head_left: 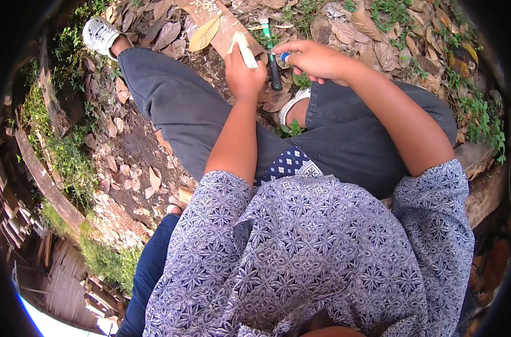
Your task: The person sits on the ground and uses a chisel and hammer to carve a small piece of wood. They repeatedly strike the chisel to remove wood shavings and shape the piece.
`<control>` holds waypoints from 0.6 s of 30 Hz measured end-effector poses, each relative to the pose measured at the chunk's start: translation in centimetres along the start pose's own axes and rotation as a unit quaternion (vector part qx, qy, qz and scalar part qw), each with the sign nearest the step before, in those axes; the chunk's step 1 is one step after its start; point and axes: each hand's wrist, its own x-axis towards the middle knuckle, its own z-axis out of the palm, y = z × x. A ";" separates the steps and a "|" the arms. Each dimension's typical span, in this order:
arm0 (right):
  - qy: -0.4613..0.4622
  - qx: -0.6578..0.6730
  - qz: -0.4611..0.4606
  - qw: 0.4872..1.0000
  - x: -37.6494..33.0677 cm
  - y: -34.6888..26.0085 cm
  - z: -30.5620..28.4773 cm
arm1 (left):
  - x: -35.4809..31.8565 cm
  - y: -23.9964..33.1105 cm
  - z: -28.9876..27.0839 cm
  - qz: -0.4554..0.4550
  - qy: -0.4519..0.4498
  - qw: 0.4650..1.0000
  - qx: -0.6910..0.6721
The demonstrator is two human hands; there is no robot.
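left hand (243, 74) fingers wrapped tight round a pale wood strip (245, 49) over the knees. right hand (313, 58) fingers closed on a blue-ended tool (278, 57), its tip touching the strip, above the plank (224, 25).

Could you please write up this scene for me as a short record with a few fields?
Setting: outdoors, ground strewn with dry leaves
Posture: seated, legs in grey trousers
Left hand: grips a pale wood piece
Right hand: holds a blue-handled knife against the wood
Nearby: dark tool beneath the hands, wooden board, white shoe
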 end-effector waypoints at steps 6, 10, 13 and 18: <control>0.003 0.000 0.025 1.000 0.1 -0.4 0.1 | 0.1 0.4 0.3 0.007 0.017 1.000 0.011; -0.002 0.008 0.019 1.000 0.7 -0.6 0.0 | 0.1 0.2 0.5 0.005 0.016 1.000 0.017; 0.007 0.028 0.006 1.000 0.9 -0.7 0.5 | 0.1 -0.1 0.3 0.024 0.018 0.999 0.016; 0.033 -0.043 -0.022 0.998 1.2 -2.1 1.8 | 0.3 -1.0 0.1 0.020 0.028 0.999 0.011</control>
